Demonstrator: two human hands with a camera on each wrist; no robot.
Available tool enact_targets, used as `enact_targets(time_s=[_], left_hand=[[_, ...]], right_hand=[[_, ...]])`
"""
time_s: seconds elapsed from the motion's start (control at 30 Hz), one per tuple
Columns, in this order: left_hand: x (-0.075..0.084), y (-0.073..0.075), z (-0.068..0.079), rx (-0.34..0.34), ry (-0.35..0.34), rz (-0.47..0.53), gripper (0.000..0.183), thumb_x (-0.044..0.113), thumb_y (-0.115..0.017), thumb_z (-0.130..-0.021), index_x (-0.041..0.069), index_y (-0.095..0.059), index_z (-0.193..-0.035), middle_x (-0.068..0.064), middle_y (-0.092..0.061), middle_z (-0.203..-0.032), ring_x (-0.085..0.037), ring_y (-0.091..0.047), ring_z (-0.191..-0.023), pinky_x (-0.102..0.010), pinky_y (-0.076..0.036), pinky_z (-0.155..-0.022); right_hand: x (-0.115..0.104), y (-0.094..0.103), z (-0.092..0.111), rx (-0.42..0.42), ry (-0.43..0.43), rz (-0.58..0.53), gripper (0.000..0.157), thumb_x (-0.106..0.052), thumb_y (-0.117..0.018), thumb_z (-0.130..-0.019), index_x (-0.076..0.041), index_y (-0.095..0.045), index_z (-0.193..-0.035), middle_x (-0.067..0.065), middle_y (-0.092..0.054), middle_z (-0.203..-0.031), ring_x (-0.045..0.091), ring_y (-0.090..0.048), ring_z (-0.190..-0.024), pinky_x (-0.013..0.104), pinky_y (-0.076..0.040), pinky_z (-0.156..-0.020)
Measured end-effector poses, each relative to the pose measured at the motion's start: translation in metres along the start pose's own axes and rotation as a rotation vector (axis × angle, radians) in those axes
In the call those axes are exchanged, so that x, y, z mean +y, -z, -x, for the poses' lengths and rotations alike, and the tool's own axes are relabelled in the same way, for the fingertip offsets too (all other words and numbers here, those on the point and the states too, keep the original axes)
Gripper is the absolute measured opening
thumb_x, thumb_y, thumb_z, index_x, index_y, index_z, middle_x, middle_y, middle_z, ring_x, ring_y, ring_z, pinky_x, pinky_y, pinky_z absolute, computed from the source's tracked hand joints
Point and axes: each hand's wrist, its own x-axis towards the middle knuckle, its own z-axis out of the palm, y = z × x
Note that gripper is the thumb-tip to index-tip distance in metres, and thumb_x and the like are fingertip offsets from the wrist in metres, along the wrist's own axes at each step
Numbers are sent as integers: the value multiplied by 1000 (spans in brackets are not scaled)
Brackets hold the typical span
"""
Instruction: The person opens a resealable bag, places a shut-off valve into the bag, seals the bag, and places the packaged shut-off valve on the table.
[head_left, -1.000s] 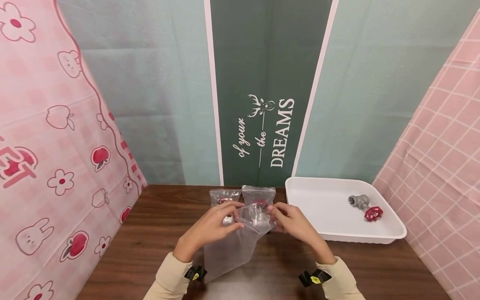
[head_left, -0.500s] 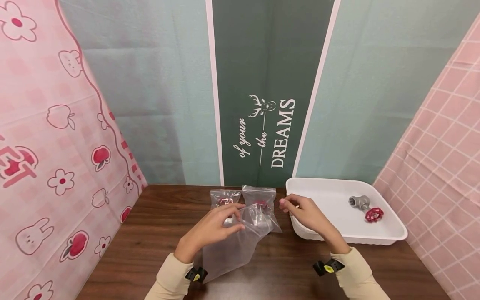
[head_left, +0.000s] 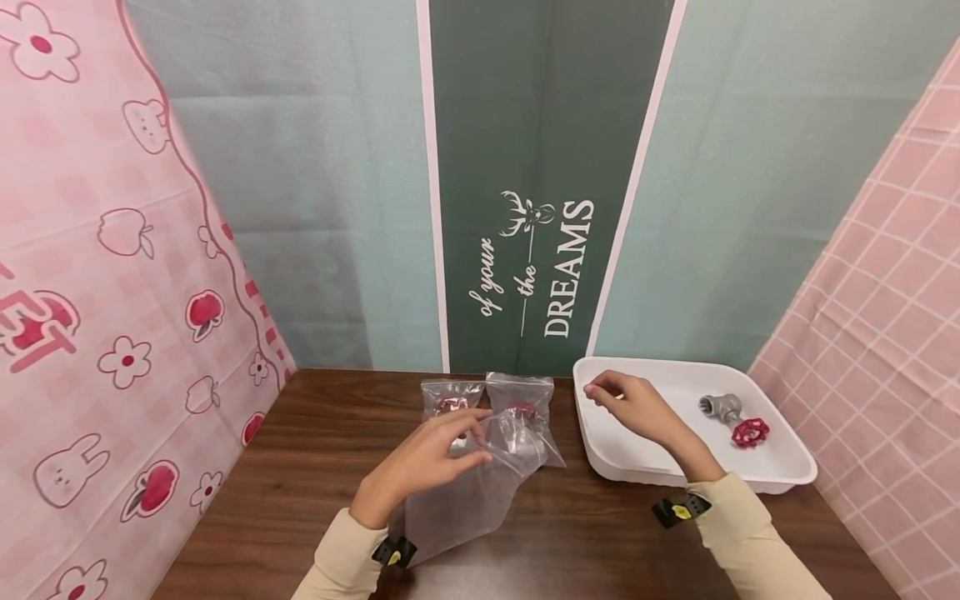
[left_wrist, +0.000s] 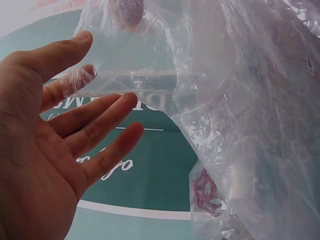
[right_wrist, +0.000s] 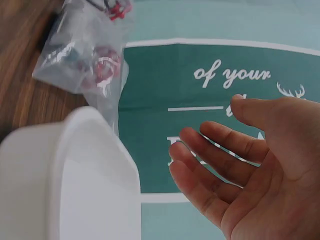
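Observation:
My left hand (head_left: 431, 450) is at the mouth of a clear zip bag (head_left: 457, 508), thumb and fingers spread apart. In the left wrist view, its thumb tip overlaps the edge of the plastic and the index fingertip (left_wrist: 90, 72) shows through the film. My right hand (head_left: 633, 404) is over the left part of a white tray (head_left: 690, 477), fingers loosely bent and holding nothing. In that tray lies a grey valve (head_left: 723, 407) with a red handwheel (head_left: 750, 432).
Behind the zip bag, two more zip bags, a left one (head_left: 453, 388) and a right one (head_left: 517, 383), hold red-wheeled valves. All rest on a brown wooden table (head_left: 300, 483). Printed cloth (head_left: 547, 125) hangs along the back and both sides.
My right hand has let go of the zip bag's edge and moved right and up over the tray. The left hand has stayed at the bag's mouth.

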Motion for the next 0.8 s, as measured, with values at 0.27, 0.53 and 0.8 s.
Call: enact_targets(time_s=[0.27,0.53,0.8], left_hand=[[1,1,1,-2,9,11,16,30,-79,-98,22,-65,-96,-6,-65,-150,-26,-63,-138,-48,-54,-110],[1,2,2,-13,17,5,16,30,-79,-98,23,-65,-95,-5,-65,-150,-25,-62,-139,-48,-53,-111],[4,4,2,-25,22,-3,16,31,-78,-99,23,-66,-95,-5,-65,-151,-25,-62,-139,-48,-52,-113]], right_hand=[[17,10,-7,-4,7,51,23,-25,-67,-107,-4,-76,-108,4,-73,-89,13,-63,-81,31,-50,-69],[37,23,-9,-2,-11,115,15,-20,-72,-103,-5,-77,-105,7,-76,-94,16,-65,-83,34,-54,-71],[61,35,-6,-30,-52,185,13,-18,-74,-99,-6,-77,-101,10,-77,-97,24,-71,-87,37,-56,-71]])
